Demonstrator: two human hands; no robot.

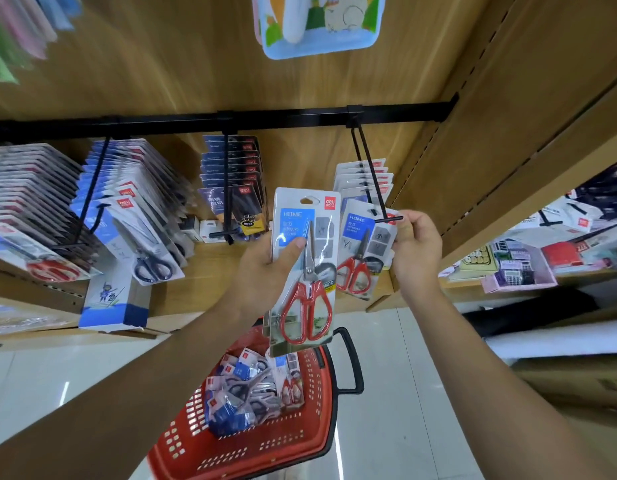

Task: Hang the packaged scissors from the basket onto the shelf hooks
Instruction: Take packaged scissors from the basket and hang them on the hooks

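Light wood-grain shelf wall [161, 81] fills the upper view. A long black metal rail [265, 117] runs across it and carries black wire hooks loaded with rows of carded scissors.

Red plastic shopping basket [237, 452] with a black handle stands on the pale floor below, between the forearms. A loose heap of blister-packed scissors [241, 396] lies inside it.

Left hand [262, 271] is clamped on a grey-and-blue blister pack of red-handled scissors [305, 271], thumb across the front. The pack is upright in the air, above the basket and in front of the shelf, on no hook.

Right hand [417, 251] pinches the right edge of a second, matching red-handled pack [362, 251]. Its top sits at the outer end of the rightmost black double-wire hook [371, 178]. Cannot tell if its hang hole is fully on the wire. More packs hang behind it.
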